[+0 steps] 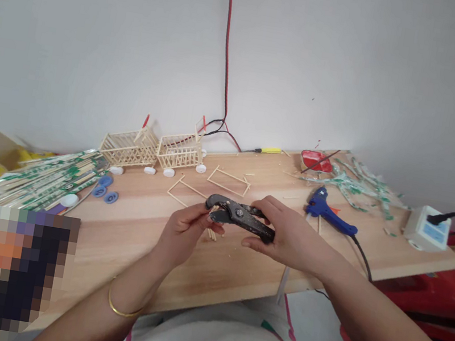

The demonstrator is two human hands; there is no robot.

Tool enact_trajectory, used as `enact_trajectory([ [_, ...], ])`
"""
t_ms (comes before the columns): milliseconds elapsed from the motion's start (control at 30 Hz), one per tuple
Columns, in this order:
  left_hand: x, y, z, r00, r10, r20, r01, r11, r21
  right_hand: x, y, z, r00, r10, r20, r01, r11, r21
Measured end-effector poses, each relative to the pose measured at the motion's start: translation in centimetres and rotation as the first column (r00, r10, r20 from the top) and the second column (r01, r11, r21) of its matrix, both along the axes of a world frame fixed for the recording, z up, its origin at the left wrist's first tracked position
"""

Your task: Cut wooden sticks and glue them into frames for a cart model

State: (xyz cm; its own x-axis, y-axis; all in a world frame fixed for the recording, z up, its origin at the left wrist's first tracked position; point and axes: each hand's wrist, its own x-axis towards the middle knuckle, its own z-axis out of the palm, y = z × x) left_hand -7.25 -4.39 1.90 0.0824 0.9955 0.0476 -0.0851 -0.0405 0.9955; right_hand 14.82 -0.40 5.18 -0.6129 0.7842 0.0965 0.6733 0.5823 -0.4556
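Observation:
My right hand is wrapped around the handles of black pruning shears, held above the middle of the wooden table. Their curved jaws point left, toward my left hand. The left fingers are pinched together right by the jaws; what they hold is too small and covered to make out. Short cut sticks lie just beneath these fingers. Beyond the shears sits a rectangular stick frame, and a second, partly hidden stick frame lies to its left.
Two small stick carts with white wheels, a left one and a right one, stand near the wall. Bundled sticks and blue wheels lie left. A blue glue gun, a red dish and a power socket are right.

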Motion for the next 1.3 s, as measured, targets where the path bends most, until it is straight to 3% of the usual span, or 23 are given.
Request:
enact_trajectory([
  [533,-0.19,-0.08,0.36,0.986,0.052,-0.159,-0.043,0.997,0.058,-0.49,-0.21,0.3,0.997,-0.01,0.082,0.007,0.999,0.038],
  [1300,-0.4,0.04,-0.14,0.971,0.056,-0.233,-0.032,0.994,0.107,-0.72,0.06,0.04,0.982,-0.005,0.187,-0.011,0.996,0.088],
])
